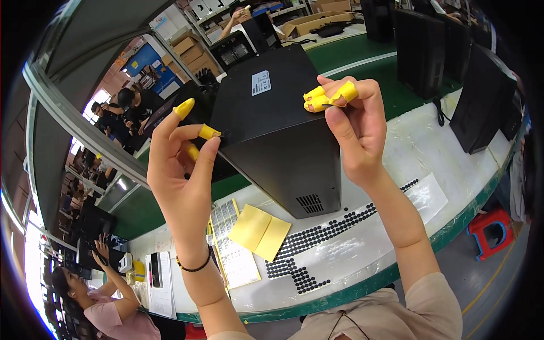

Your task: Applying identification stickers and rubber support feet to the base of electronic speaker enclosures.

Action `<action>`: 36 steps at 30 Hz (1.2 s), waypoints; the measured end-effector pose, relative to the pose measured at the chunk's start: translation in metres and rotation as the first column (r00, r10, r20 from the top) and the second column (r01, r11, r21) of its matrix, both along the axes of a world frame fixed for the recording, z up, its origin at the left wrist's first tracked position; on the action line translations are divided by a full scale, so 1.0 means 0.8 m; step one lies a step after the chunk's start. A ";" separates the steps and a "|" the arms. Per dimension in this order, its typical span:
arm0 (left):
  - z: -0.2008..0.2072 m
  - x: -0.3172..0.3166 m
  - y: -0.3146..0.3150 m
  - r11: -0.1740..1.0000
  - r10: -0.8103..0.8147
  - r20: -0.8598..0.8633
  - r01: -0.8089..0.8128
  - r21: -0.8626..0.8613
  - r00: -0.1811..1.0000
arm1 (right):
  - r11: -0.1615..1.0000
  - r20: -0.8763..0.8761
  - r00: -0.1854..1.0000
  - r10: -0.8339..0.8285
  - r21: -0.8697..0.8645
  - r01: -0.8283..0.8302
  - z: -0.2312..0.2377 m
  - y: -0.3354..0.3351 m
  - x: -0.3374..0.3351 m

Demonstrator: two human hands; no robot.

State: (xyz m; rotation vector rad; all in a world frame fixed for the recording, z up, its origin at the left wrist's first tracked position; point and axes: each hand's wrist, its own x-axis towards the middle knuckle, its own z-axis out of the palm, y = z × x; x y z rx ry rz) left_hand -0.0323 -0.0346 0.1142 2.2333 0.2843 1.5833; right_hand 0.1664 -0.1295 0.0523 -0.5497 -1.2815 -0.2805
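Note:
A black metal computer case (272,119) stands on the white-covered bench in front of me. My left hand (181,170), with yellow finger cots on its fingertips, pinches at the case's left edge. My right hand (354,122), also in yellow finger cots, has its fingertips pressed together at the case's upper right edge. Whether a small part sits between either hand's fingers cannot be made out.
A sheet of small black round pads (323,241), yellow paper pieces (260,229) and a label sheet (232,249) lie below the case. More black cases (481,102) stand at the right. Another person (107,300) works at lower left. A red stool (490,229) stands on the floor.

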 end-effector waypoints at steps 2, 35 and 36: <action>0.005 0.006 0.004 0.983 -0.138 -0.033 0.133 -0.126 0.990 | 1.000 0.021 1.000 -0.022 -0.019 0.022 -0.002 -0.002 0.006; 0.023 0.006 -0.008 0.991 0.109 -0.233 -0.087 0.100 0.966 | 0.997 0.019 1.000 -0.021 0.071 0.019 -0.009 0.007 0.005; 0.022 0.007 -0.011 0.965 0.147 -0.207 -0.094 0.244 0.967 | 0.997 0.018 1.000 -0.022 0.069 0.020 -0.009 0.006 0.005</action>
